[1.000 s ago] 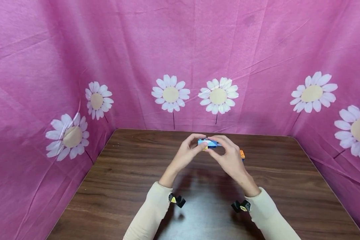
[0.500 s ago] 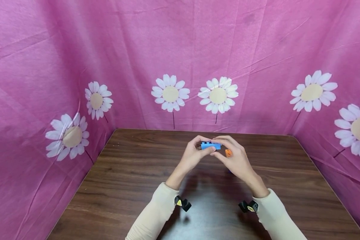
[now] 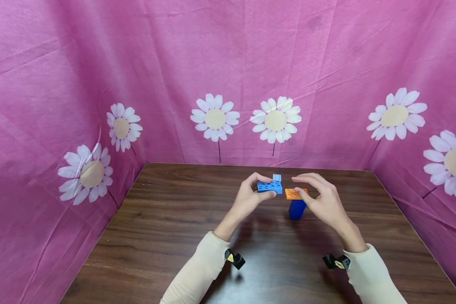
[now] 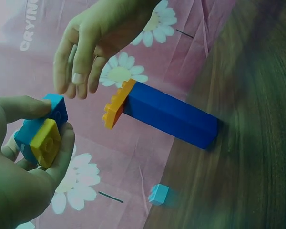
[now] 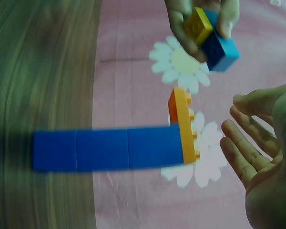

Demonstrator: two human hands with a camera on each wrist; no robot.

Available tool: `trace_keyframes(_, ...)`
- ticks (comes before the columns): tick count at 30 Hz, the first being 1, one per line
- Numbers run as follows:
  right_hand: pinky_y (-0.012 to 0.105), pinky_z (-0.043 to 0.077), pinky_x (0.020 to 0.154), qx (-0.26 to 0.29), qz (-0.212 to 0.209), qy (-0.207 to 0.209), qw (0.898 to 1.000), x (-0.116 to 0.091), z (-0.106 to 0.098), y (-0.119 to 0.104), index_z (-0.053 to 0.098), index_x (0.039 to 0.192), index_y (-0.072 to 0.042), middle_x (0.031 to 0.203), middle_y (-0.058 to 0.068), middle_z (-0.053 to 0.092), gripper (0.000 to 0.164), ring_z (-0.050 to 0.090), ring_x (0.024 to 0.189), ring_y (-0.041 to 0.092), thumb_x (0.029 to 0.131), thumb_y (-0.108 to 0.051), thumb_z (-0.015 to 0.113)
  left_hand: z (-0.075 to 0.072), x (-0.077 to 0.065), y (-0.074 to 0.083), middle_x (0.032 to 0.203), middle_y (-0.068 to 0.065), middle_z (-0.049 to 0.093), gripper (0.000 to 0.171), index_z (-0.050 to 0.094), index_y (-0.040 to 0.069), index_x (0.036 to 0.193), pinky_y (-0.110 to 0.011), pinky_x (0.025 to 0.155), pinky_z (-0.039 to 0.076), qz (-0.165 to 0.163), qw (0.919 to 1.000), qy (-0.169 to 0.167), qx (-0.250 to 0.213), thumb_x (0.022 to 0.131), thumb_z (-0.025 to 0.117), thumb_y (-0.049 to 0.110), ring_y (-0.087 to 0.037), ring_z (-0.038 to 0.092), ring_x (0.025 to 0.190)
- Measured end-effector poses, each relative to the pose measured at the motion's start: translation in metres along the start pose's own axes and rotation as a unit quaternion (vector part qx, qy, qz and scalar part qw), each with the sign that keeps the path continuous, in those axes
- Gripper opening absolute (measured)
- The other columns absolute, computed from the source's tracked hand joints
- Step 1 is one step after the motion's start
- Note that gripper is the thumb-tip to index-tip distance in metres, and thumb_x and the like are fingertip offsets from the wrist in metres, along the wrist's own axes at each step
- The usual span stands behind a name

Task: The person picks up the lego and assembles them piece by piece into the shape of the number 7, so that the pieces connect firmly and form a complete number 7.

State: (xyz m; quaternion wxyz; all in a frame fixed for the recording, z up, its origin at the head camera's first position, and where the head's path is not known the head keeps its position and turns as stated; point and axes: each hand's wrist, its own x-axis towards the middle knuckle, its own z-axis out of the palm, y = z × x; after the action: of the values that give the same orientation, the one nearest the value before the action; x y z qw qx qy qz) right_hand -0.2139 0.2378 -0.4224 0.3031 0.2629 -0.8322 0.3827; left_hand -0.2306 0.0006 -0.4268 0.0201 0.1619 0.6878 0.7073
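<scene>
Brick pair: We see a light blue brick raised above the table, studs upward, with a yellow brick joined beneath its left end.

Left hand: Ours on this side pinches the pair, thumb along the near face and fingers behind. We judge that gripping the sides leaves both the studs and the bare right underside uncovered.

Right hand: This one holds nothing; its fingers are gently bent, parted from the thumb. In the head view the thumb crosses in front of the orange piece, yet the wrist views show us a gap, so no touch.

Blue tower: Three dark blue bricks stand upright on the table, between the hands but nearer the right one. We take the central spot as chosen for easy reach from either side.

Orange top: An orange brick caps the tower, studs up, overhanging leftward. It lies just beside the right fingertips, and just right of the raised pair without contact.

Small brick: A pale blue one rests on the table behind the left hand's pair, out of both hands' hold.
</scene>
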Motion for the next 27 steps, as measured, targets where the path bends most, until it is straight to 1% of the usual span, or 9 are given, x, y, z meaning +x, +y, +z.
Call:
trace_keyframes(5, 0.005, 0.038, 0.104, -0.008, -0.007, 0.003, 1.0, -0.005, -0.011, 0.012, 0.08, 0.113, -0.006, 0.113, 0.011, 0.075, 0.04, 0.059, 0.118, -0.006, 0.08, 0.016, 0.084, 0.004, 0.001, 0.0, 0.124, -0.015, 0.07, 0.032, 0.069, 0.005, 0.117, -0.025, 0.08, 0.061, 0.001, 1.0, -0.004, 0.001, 0.088, 0.081, -0.002, -0.013, 0.068, 0.093)
trace_keyframes(7, 0.004, 0.037, 0.104, -0.013, -0.003, -0.006, 1.0, -0.008, -0.014, 0.016, 0.08, 0.113, -0.008, 0.114, 0.01, 0.075, 0.04, 0.058, 0.118, -0.006, 0.08, 0.014, 0.084, 0.006, 0.003, -0.001, 0.127, -0.015, 0.07, 0.033, 0.069, 0.004, 0.118, -0.026, 0.081, 0.062, 0.006, 0.9999, -0.007, 0.005, 0.088, 0.081, -0.002, -0.013, 0.068, 0.096)
trace_keyframes(10, 0.003, 0.035, 0.105, -0.021, 0.017, -0.031, 0.999, -0.013, -0.017, 0.021, 0.079, 0.117, -0.011, 0.119, 0.008, 0.074, 0.041, 0.057, 0.12, -0.005, 0.082, 0.009, 0.085, 0.009, 0.005, 0.0, 0.131, -0.015, 0.069, 0.033, 0.069, 0.004, 0.119, -0.025, 0.082, 0.061, 0.016, 0.9997, -0.014, 0.011, 0.088, 0.081, -0.003, -0.013, 0.067, 0.1)
trace_keyframes(12, 0.003, 0.036, 0.104, -0.033, 0.035, -0.055, 0.997, -0.016, -0.018, 0.025, 0.077, 0.123, -0.014, 0.124, 0.007, 0.073, 0.044, 0.059, 0.121, 0.0, 0.084, 0.004, 0.087, 0.011, 0.006, 0.0, 0.133, -0.014, 0.069, 0.034, 0.069, 0.003, 0.12, -0.024, 0.083, 0.061, 0.024, 0.9994, -0.021, 0.017, 0.089, 0.081, -0.003, -0.013, 0.066, 0.102)
trace_keyframes(15, 0.008, 0.04, 0.102, -0.056, 0.062, -0.096, 0.992, -0.022, -0.016, 0.031, 0.072, 0.135, -0.015, 0.134, 0.007, 0.07, 0.051, 0.063, 0.122, 0.015, 0.087, -0.005, 0.087, 0.013, 0.009, 0.0, 0.133, -0.014, 0.069, 0.034, 0.069, 0.003, 0.121, -0.022, 0.084, 0.06, 0.034, 0.9989, -0.026, 0.02, 0.089, 0.082, -0.002, -0.012, 0.066, 0.105)
trace_keyframes(18, 0.009, 0.043, 0.099, -0.066, 0.077, -0.124, 0.987, -0.027, -0.011, 0.037, 0.068, 0.141, -0.013, 0.137, 0.008, 0.07, 0.053, 0.066, 0.12, 0.026, 0.091, -0.01, 0.085, 0.015, 0.011, -0.002, 0.135, -0.014, 0.069, 0.034, 0.069, 0.004, 0.121, -0.02, 0.085, 0.059, 0.04, 0.9984, -0.031, 0.022, 0.09, 0.082, 0.0, -0.011, 0.066, 0.107)
trace_keyframes(21, 0.005, 0.043, 0.096, -0.063, 0.083, -0.125, 0.987, -0.03, -0.007, 0.041, 0.071, 0.137, -0.011, 0.13, 0.007, 0.074, 0.047, 0.069, 0.115, 0.025, 0.092, -0.01, 0.084, 0.017, 0.012, -0.004, 0.137, -0.015, 0.069, 0.033, 0.07, 0.004, 0.121, -0.019, 0.087, 0.058, 0.042, 0.9981, -0.038, 0.022, 0.091, 0.082, 0.001, -0.012, 0.066, 0.111)
trace_keyframes(25, 0.001, 0.043, 0.09, -0.061, 0.08, -0.105, 0.989, -0.032, -0.004, 0.044, 0.075, 0.13, -0.01, 0.121, 0.004, 0.077, 0.04, 0.07, 0.108, 0.017, 0.091, -0.009, 0.085, 0.021, 0.014, -0.007, 0.134, -0.014, 0.07, 0.032, 0.071, 0.006, 0.12, -0.018, 0.088, 0.057, 0.047, 0.9973, -0.042, 0.038, 0.09, 0.083, 0.002, -0.011, 0.065, 0.114)
trace_keyframes(27, 0.0, 0.043, 0.09, -0.063, 0.076, -0.098, 0.99, -0.033, -0.004, 0.044, 0.075, 0.129, -0.012, 0.12, 0.004, 0.077, 0.04, 0.069, 0.107, 0.014, 0.091, -0.009, 0.085, 0.022, 0.016, -0.009, 0.131, -0.011, 0.072, 0.032, 0.072, 0.007, 0.119, -0.018, 0.087, 0.056, 0.048, 0.9968, -0.04, 0.05, 0.089, 0.083, 0.003, -0.008, 0.065, 0.111)
